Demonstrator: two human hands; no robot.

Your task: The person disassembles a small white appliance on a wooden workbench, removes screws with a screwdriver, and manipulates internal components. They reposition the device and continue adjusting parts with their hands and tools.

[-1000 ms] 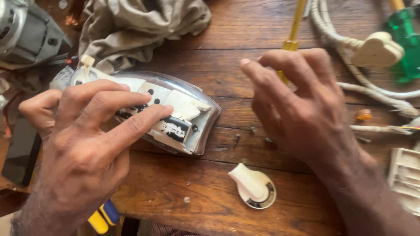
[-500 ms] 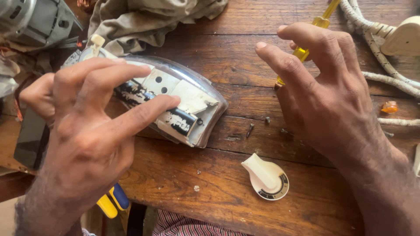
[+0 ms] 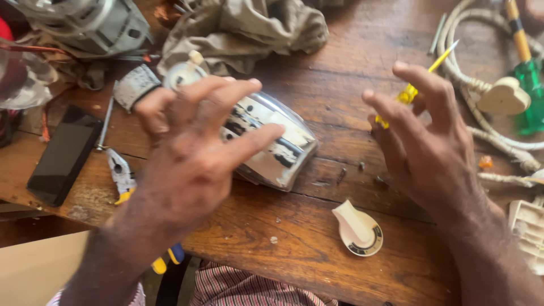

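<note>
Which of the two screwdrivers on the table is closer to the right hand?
The yellow-handled screwdriver, showing just behind the right hand fingers. The green-handled screwdriver lies farther off, by the white cord at the table's right edge.

Black phone (image 3: pixel 63 154), dark screen, flat on table's left edge.

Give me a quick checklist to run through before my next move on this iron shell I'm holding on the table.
1. Left hand steadying the metal iron shell: ok, fingers rest on it.
2. Right hand free: ok, open above the table, holding nothing.
3. Yellow screwdriver within reach: ok, just behind the right hand.
4. White dial knob accounted for: ok, lying apart on the wood.
5. Loose screws gathered: not ok, small bits scattered beside the shell.
6. Pliers at hand: ok, left of the shell.
</note>
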